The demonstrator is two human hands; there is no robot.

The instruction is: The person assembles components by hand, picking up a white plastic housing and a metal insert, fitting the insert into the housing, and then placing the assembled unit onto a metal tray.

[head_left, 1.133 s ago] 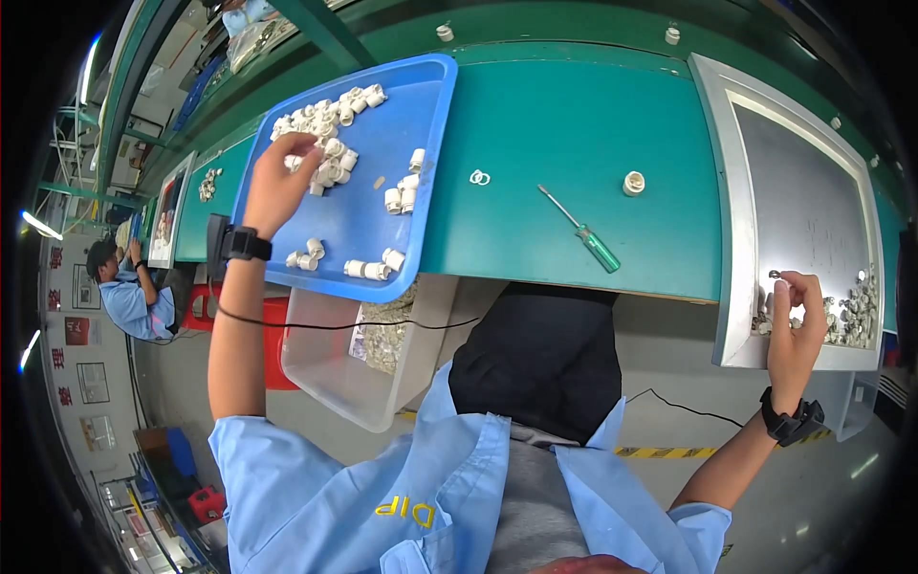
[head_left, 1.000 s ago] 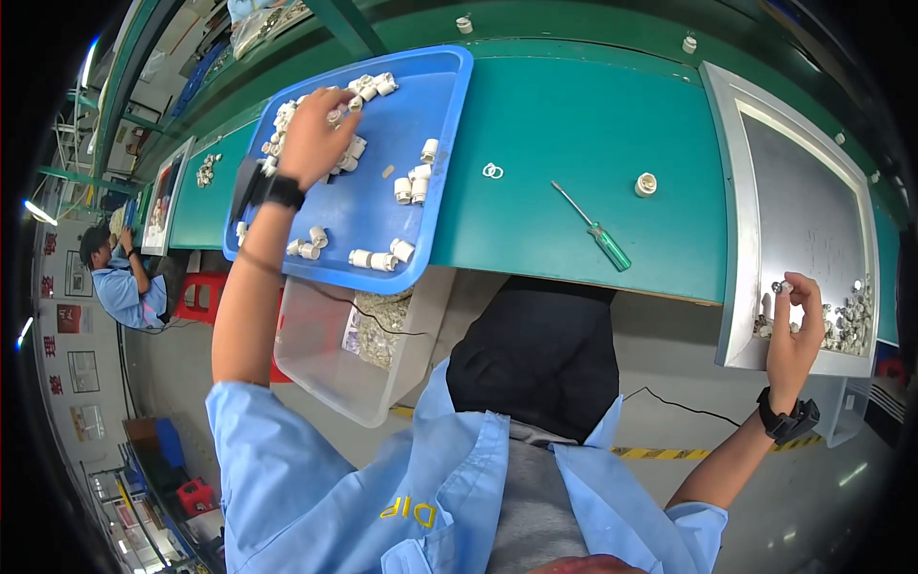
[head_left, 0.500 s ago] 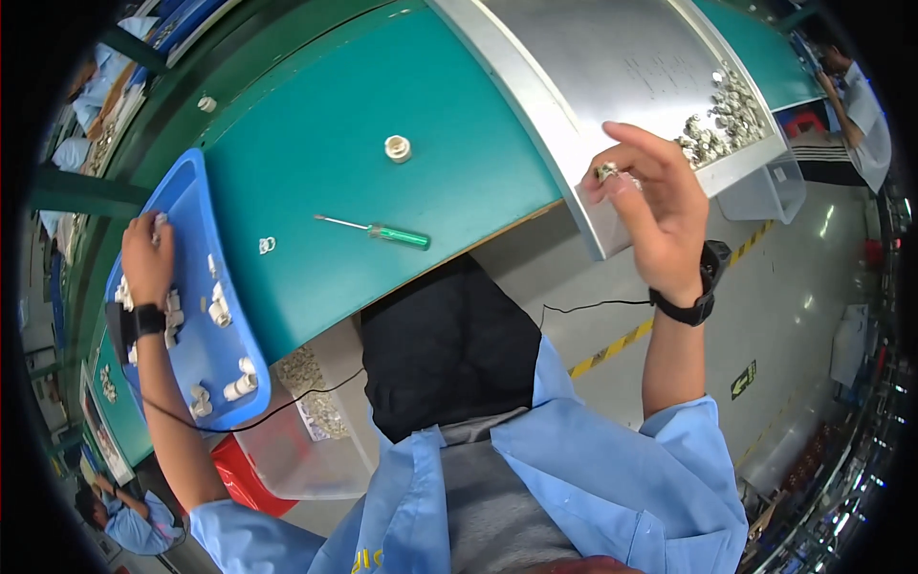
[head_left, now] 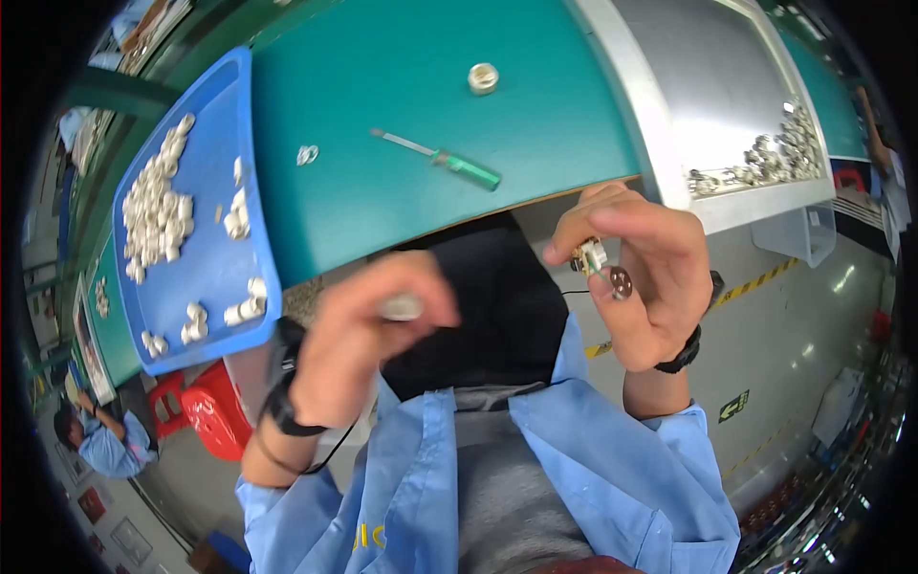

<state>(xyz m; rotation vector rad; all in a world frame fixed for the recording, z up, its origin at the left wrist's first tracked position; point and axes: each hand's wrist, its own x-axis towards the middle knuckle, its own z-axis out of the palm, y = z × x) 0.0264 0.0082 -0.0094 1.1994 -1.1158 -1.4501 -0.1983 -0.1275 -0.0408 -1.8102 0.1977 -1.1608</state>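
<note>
My left hand [head_left: 349, 335], blurred by motion, is closed round a whitish cylindrical part [head_left: 402, 307] in front of my lap. Across from it, my right hand [head_left: 660, 273] pinches a small white and brassy metal component [head_left: 591, 255] between thumb and fingers. A round, dark, shiny disc with pale spots [head_left: 621, 283] shows by the right thumb; whether it joins the component I cannot tell. Both hands are near the bench's front edge, apart from each other. A green-handled screwdriver [head_left: 464, 168] lies on the green bench beyond them.
At left a blue tray [head_left: 215, 282] holds many white cylindrical parts [head_left: 158, 215]. A round cream part [head_left: 483, 78] and a small white clip [head_left: 306, 154] lie on the bench [head_left: 402, 43]. On the right, a metal-framed tray [head_left: 660, 120] holds small metallic components [head_left: 779, 158].
My left hand has come out of the blue tray with a white part and moved right, in front of my lap. My right hand has moved lower, toward me, still holding its component.
</note>
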